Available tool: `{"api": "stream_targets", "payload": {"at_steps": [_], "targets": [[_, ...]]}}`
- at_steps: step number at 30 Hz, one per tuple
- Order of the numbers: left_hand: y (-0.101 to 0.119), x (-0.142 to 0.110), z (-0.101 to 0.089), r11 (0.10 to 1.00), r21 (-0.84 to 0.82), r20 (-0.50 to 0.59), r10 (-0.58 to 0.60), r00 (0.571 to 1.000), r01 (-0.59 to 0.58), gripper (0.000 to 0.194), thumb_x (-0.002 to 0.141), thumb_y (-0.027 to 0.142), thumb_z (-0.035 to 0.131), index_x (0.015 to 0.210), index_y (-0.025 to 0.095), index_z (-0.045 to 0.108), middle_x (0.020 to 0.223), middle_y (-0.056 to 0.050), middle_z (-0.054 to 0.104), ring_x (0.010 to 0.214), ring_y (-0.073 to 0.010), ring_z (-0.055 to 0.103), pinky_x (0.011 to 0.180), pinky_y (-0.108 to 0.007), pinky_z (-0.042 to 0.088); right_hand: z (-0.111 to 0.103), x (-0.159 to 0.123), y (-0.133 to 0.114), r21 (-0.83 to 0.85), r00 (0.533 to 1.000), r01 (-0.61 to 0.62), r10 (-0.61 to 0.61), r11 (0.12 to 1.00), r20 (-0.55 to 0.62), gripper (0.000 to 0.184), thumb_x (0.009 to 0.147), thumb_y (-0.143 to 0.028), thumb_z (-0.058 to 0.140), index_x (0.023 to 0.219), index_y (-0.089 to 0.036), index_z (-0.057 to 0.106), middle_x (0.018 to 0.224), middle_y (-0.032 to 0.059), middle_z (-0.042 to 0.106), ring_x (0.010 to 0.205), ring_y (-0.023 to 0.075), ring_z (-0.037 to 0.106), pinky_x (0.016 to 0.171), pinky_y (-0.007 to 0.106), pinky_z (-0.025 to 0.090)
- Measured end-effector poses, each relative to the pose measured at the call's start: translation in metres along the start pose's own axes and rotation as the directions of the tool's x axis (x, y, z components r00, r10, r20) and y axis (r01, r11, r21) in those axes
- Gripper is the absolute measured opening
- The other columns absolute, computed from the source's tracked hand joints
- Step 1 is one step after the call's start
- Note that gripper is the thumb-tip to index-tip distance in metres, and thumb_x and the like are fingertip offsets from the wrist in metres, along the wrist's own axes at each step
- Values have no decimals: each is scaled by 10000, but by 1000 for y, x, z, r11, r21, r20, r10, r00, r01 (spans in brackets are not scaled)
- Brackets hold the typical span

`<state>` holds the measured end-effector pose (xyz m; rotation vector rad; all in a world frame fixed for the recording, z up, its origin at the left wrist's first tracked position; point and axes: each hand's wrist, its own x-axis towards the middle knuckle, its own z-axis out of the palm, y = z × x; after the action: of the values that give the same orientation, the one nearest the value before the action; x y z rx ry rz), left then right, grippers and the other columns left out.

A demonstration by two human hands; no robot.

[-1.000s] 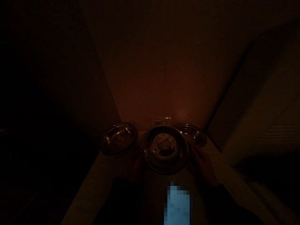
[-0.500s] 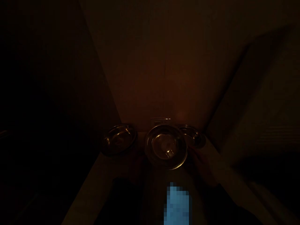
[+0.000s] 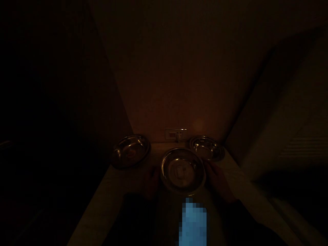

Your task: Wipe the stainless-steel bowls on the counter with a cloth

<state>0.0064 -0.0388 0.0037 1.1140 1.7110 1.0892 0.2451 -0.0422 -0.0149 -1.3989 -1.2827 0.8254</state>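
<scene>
The scene is very dark. A round steel plate (image 3: 182,171) lies on a pale counter (image 3: 107,191) in front of me. My left hand (image 3: 151,179) is at its left rim and my right hand (image 3: 217,179) at its right rim, both seemingly gripping the edge; the fingers are hard to make out. Two more steel plates stand behind: one at the back left (image 3: 131,150) and one at the back right (image 3: 207,147). Dark sleeves cover both forearms.
A wall socket (image 3: 175,133) sits on the back wall just above the counter. Walls close in on the left and right, forming a narrow corner. A blurred blue patch (image 3: 193,222) lies near the bottom centre.
The middle plate was tilted up facing me with something round on it; it has come down lower and nearer, lying flatter, with both hands still at its rim.
</scene>
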Motion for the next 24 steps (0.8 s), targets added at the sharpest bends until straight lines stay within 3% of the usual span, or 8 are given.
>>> {"api": "stream_targets", "payload": {"at_steps": [9, 13, 18, 24], "targets": [[-3, 2, -1, 996, -83, -39, -36, 999, 32, 313, 760, 399, 525, 927, 180, 675, 992, -93, 701, 952, -257, 626, 867, -380, 445, 1, 1, 1, -48, 999, 27, -28, 998, -17, 424, 836, -497, 513, 1094, -198, 669, 1136, 79, 673, 1075, 272, 591, 961, 439, 422], [-10, 8, 1, 990, -139, 6, -11, 1000, 12, 363, 755, 431, 517, 936, 158, 672, 996, -111, 701, 964, -270, 626, 871, -403, 450, 2, -1, -2, -61, 999, 36, -37, 997, -15, 410, 859, -484, 480, 1108, -217, 666, 1153, 72, 666, 1086, 264, 587, 973, 443, 413], [-13, 9, -1, 994, -106, -16, 25, 1000, -27, 329, 753, 398, 493, 907, 173, 676, 988, -104, 700, 973, -276, 621, 890, -417, 446, 0, -2, -4, -73, 999, 28, -30, 997, -36, 391, 848, -477, 486, 1054, -215, 689, 1089, 67, 692, 1025, 260, 617, 915, 418, 456], [-10, 8, -1, 994, -41, -78, 95, 992, -98, 286, 745, 370, 497, 856, 195, 694, 1038, -116, 683, 1032, -293, 594, 942, -435, 415, -22, -2, -8, -83, 976, -12, -6, 996, -216, 367, 811, -477, 493, 868, -192, 716, 848, 83, 724, 804, 258, 653, 702, 369, 502]]}}
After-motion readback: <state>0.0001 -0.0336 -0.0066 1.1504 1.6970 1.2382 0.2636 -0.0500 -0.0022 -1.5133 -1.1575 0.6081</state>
